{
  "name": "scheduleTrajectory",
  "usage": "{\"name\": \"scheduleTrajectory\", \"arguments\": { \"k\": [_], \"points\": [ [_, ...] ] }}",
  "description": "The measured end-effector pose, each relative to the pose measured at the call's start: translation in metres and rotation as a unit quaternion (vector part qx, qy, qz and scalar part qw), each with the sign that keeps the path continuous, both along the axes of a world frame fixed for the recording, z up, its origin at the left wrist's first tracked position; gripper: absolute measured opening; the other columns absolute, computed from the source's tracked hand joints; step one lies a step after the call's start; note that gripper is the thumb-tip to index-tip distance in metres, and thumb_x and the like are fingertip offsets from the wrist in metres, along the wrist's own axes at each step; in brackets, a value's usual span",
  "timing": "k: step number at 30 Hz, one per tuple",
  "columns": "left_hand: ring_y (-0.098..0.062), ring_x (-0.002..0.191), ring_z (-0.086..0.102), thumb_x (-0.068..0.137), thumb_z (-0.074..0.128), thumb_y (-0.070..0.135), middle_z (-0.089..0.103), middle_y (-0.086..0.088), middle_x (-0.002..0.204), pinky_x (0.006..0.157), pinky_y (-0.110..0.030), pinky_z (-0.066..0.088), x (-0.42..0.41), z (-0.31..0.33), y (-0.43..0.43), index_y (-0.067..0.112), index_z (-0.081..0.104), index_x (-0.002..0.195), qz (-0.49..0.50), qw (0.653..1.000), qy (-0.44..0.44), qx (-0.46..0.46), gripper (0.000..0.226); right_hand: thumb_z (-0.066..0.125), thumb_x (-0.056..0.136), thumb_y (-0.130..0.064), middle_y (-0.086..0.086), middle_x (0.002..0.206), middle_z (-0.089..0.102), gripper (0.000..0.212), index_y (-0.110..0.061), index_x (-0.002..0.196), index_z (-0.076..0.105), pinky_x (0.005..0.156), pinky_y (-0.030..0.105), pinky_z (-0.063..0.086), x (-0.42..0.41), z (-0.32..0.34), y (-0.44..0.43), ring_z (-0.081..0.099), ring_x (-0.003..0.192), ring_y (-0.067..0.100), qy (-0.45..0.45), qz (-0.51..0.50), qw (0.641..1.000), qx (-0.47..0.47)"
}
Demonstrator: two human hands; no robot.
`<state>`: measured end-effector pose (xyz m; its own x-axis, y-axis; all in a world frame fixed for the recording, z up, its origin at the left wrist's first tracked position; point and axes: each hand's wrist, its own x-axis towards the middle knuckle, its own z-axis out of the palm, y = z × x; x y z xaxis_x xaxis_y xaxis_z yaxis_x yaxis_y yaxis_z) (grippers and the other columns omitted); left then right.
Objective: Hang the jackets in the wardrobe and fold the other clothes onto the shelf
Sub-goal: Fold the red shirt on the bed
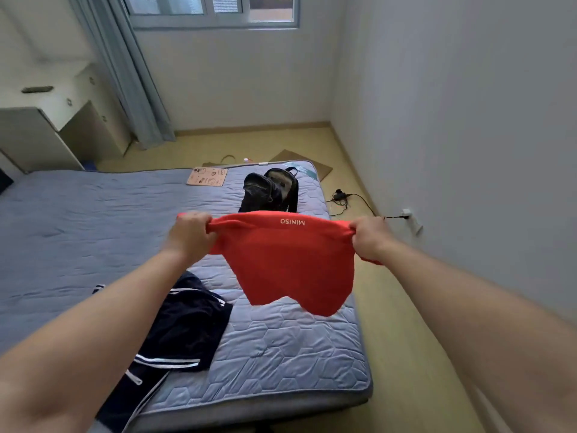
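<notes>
While red shirt (293, 260) hangs in air above mattress (93, 214), left hand (190, 234) and right hand (370, 240) each clench one top corner, stretching it flat, likely to square it for folding.

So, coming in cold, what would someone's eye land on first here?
The red garment printed MINISO grabs the eye: the left hand and right hand grip its top corners, holding it spread above the bed. A navy garment with white stripes lies crumpled at the bed's near end, and a black backpack sits at the far end.
</notes>
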<state>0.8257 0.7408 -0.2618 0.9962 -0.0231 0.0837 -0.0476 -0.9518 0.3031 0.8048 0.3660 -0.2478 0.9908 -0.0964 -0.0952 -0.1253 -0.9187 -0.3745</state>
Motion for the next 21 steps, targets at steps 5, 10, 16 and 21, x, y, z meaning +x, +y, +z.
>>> {"name": "scheduleTrajectory", "arguments": {
  "k": [5,10,16,21],
  "points": [
    [-0.028,0.072,0.061,0.096,0.048,0.062,0.069,-0.008,0.074,0.061,-0.031,0.036,0.000,-0.036,0.004,0.013,0.074,0.074,-0.011,0.990,0.111,0.086,0.060,0.049,0.087,-0.010,0.016,0.098,0.069,0.019,-0.016,0.083,0.066,0.073,0.030,0.048,0.006,-0.022,-0.004,0.065,0.096,0.035,0.063,-0.005,0.998,-0.026],
    [-0.033,0.070,0.060,0.095,0.031,0.072,0.061,-0.009,0.063,0.059,-0.034,0.033,0.001,-0.051,0.002,0.012,0.054,0.053,-0.007,0.995,0.052,0.087,0.077,0.050,0.094,-0.019,0.021,0.107,0.069,0.024,-0.009,0.103,0.070,0.082,0.038,0.051,0.008,-0.046,-0.008,0.063,0.100,0.039,0.025,-0.027,0.999,-0.015],
    [-0.031,0.087,0.063,0.089,0.051,0.070,0.067,-0.010,0.085,0.076,-0.038,0.050,0.017,-0.055,0.010,0.010,0.071,0.077,-0.123,0.968,0.105,0.193,0.065,0.049,0.098,-0.027,0.023,0.114,0.068,0.029,-0.009,0.109,0.069,0.087,0.040,0.050,0.019,-0.054,-0.011,0.062,0.106,0.040,0.017,-0.008,0.999,-0.026],
    [-0.041,0.088,0.064,0.100,0.046,0.056,0.070,-0.021,0.086,0.070,-0.040,0.044,0.031,-0.046,0.001,0.005,0.074,0.080,-0.011,0.998,0.016,0.064,0.061,0.044,0.100,-0.025,0.024,0.108,0.068,0.028,-0.011,0.107,0.067,0.081,0.041,0.049,0.031,-0.045,-0.017,0.062,0.101,0.043,-0.027,-0.028,0.999,0.011]
  ]
}}
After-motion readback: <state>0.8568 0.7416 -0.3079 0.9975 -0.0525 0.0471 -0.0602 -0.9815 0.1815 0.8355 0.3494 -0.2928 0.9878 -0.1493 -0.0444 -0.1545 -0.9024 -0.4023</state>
